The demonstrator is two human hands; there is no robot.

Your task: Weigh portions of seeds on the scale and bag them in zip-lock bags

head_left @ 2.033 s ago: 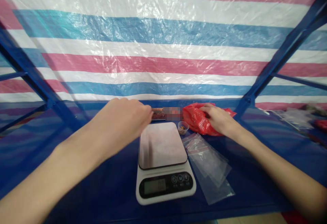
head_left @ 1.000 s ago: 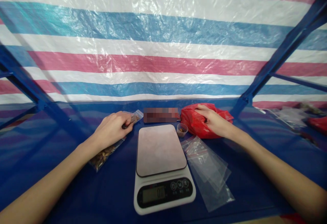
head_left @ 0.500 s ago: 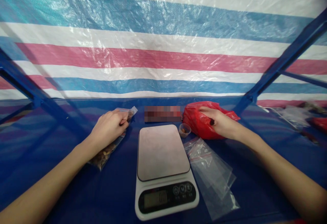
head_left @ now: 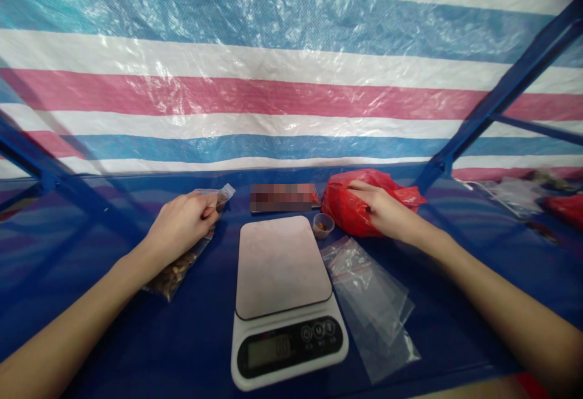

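My left hand is closed, thumb and fingers pinching a clear zip-lock bag with brown dried pieces inside. The bag lies under the hand on the blue surface, left of a white kitchen scale. My right hand is at a red plastic bag, its fingers curled into the crumpled film and partly hidden. Beside the red bag stands a small clear cup with a little brown matter at its bottom. The scale's plate is bare and its display is lit, reading what looks like zeros.
Several flat clear zip-lock bags lie overlapping right of the scale. A blurred-out flat item is behind the scale. Blue metal bars rise at both sides before a striped tarp. More plastic and a red item lie far right.
The view has shifted slightly, so everything sits a little further left and higher. Both hands keep their places at the same bags.
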